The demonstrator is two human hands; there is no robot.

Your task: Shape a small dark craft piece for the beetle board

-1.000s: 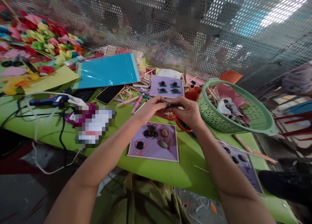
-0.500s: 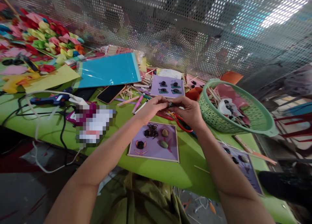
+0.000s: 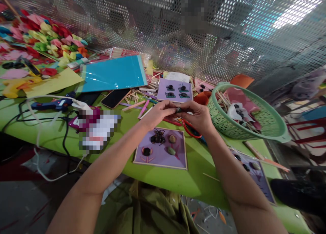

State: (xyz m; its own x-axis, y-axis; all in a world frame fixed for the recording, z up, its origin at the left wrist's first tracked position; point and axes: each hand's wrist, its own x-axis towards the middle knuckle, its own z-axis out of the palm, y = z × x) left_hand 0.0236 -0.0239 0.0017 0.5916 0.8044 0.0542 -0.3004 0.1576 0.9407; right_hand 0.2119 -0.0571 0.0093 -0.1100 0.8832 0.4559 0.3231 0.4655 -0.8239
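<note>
Between their fingertips, my left hand (image 3: 165, 111) and my right hand (image 3: 197, 116) pinch a small dark pebble (image 3: 179, 110) above the green table. Both hands are closed on it. Below them lies a purple panel (image 3: 163, 159) edged with thin sticks. It carries a dark pebble bug (image 3: 158, 137), a brownish pebble (image 3: 172, 139), a greenish pebble with pink fins (image 3: 171, 151) and a black pebble with pink petals (image 3: 146, 151). Just beyond my hands is a purple card (image 3: 175, 89) with several dark pebble figures. Red-handled scissors (image 3: 189, 129) lie under my right hand, partly hidden.
A green plastic basket (image 3: 229, 125) of sticks and paper stands at the right. Left are a blue glue gun (image 3: 54, 104), a purple power strip (image 3: 86, 120) with trailing cords and a phone (image 3: 115, 98). Another framed purple panel (image 3: 262, 183) lies beside my right forearm. A perforated metal screen (image 3: 163, 30) rises behind.
The pebble between my fingertips has turned slightly and shows a little more. My hands stay almost in the same place, and the things on the table have not moved.
</note>
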